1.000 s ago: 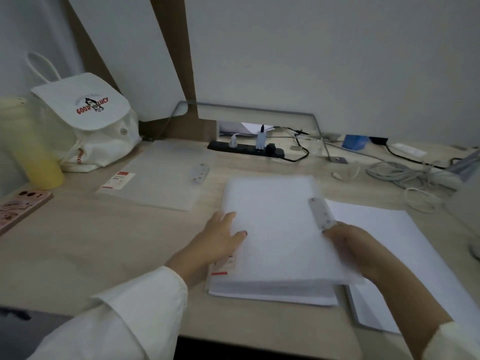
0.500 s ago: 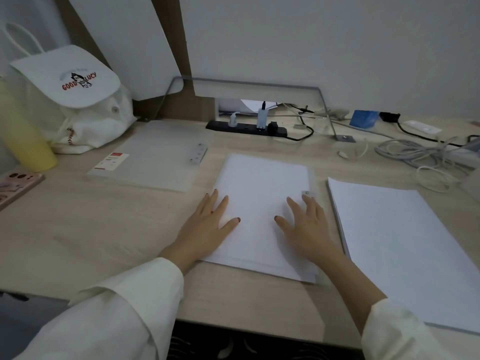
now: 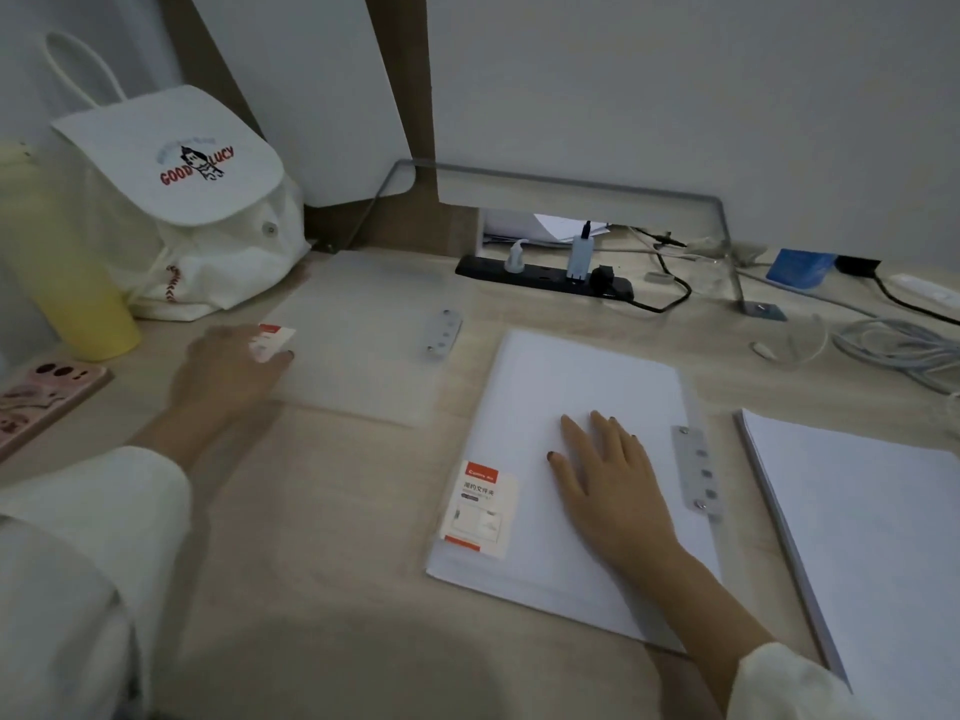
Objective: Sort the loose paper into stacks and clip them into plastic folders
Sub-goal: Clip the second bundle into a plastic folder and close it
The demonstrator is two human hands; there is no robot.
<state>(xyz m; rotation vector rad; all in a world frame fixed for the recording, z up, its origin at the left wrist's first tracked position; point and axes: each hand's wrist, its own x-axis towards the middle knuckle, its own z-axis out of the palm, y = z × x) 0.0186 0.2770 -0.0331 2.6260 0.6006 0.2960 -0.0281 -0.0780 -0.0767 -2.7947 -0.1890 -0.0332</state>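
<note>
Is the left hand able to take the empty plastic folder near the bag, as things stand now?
Probably yes. The left hand is already at the near-left corner of the empty folder, by its red label. Nothing lies on that folder, and the desk around it is bare.

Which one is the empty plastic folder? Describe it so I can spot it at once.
Start at the white canvas backpack with the red lettering at the desk's back left. Just right of it, flat on the wooden desk, lies the frosted translucent plastic folder, the left hand at its near-left corner. Unlike the paper-filled folder under the right hand, the desk shows through it.
</note>
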